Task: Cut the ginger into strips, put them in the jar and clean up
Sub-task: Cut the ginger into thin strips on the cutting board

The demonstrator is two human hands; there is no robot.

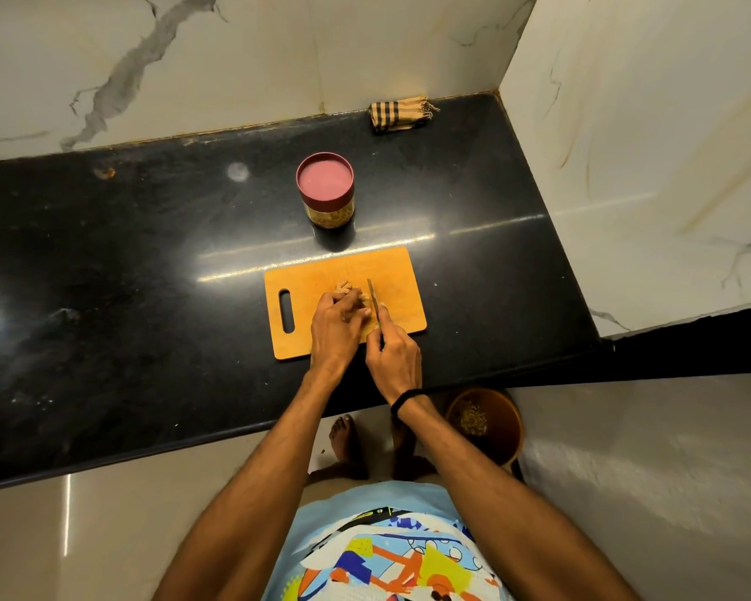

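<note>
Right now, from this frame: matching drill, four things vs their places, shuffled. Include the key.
Things:
1 jar
2 cloth
3 knife
4 ginger

Places:
A under the left hand, on the board
B in the right hand
C far corner of the counter
D behind the board, closed

Pairs: 1-D, 2-C, 3-B, 4-A

A home kitchen, this was, plain as day: a polished black stone counter (148,275) ran along marble-look wall tiles (191,58). A wooden cutting board (347,266) lay on it, a red-lidded jar (325,188) just beyond. A folded checked cloth (397,114) sat in the far corner, and a bin (504,427) stood on the floor at right.
</note>
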